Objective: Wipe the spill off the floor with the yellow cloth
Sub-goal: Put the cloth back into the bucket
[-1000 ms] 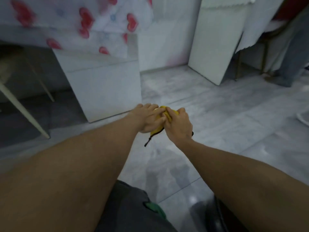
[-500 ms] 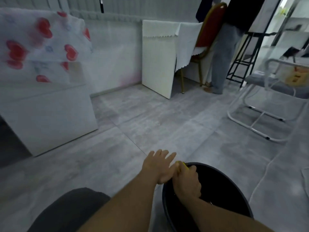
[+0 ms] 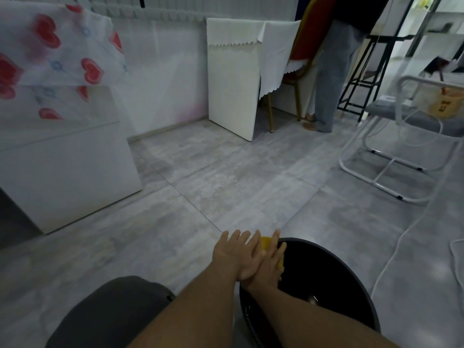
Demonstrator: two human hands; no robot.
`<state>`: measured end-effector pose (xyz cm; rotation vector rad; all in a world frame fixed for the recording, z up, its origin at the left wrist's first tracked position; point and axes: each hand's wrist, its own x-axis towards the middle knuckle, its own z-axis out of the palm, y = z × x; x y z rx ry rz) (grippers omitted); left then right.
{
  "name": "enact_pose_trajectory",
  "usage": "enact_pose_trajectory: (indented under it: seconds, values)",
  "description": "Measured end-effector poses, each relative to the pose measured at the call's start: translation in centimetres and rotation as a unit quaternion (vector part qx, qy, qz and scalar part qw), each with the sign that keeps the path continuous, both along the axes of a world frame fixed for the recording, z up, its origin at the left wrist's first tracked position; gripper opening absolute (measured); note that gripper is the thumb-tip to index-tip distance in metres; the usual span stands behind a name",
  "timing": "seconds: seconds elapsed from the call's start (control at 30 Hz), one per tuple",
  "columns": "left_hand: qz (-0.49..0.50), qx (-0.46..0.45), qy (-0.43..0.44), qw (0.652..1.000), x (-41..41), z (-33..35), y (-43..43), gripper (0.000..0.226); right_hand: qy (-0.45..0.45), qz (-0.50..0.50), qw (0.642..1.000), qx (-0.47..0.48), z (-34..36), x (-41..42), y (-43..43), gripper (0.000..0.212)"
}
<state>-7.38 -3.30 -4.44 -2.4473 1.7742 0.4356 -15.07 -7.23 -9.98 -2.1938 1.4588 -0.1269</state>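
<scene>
The yellow cloth (image 3: 265, 241) is squeezed between my two palms, and only small yellow patches show past the fingers. My left hand (image 3: 237, 256) lies flat against my right hand (image 3: 272, 266), fingers stretched forward. Both hands hover over the near-left rim of a black bucket (image 3: 351, 280). No spill can be made out on the grey tiled floor (image 3: 226, 187).
A white cabinet (image 3: 70, 169) under a heart-print cloth stands at left. A white panel (image 3: 232, 79), a red chair and a standing person (image 3: 329, 71) are at the back. At right are a white-framed chair (image 3: 391, 156) and a white cable (image 3: 401, 247). My knee (image 3: 108, 315) is at bottom left.
My hands went from the open floor to above the bucket rim as the view swung right. In the last half second the fingers straightened, pressing the cloth flat between the palms.
</scene>
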Motion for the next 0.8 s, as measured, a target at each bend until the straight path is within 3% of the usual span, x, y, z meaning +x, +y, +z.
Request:
enact_pose_trajectory:
  seconds: [0.1, 0.23, 0.37, 0.47, 0.8]
  values:
    - [0.009, 0.006, 0.009, 1.000, 0.0, -0.1, -0.1, 0.067, 0.027, -0.003, 0.999, 0.034, 0.7, 0.5, -0.2, 0.084]
    - [0.023, 0.007, 0.020, 1.000, 0.2, -0.1, -0.1, 0.067, -0.016, -0.022, 0.996, 0.083, 2.8, 0.5, 0.2, 0.076]
    - [0.035, 0.002, 0.032, 0.999, 0.4, 0.0, -0.1, 0.069, 0.071, 0.036, 0.997, -0.007, 1.2, 1.3, 0.4, 0.078]
    - [0.035, 0.005, 0.034, 0.999, 0.4, 0.0, -0.1, 0.068, 0.110, 0.051, 0.992, -0.021, 0.2, 1.7, 0.3, 0.085]
    - [0.062, 0.020, -0.005, 0.998, 0.9, 0.2, 0.2, 0.068, 0.121, 0.062, 0.990, -0.028, -0.3, 1.7, -0.2, 0.099]
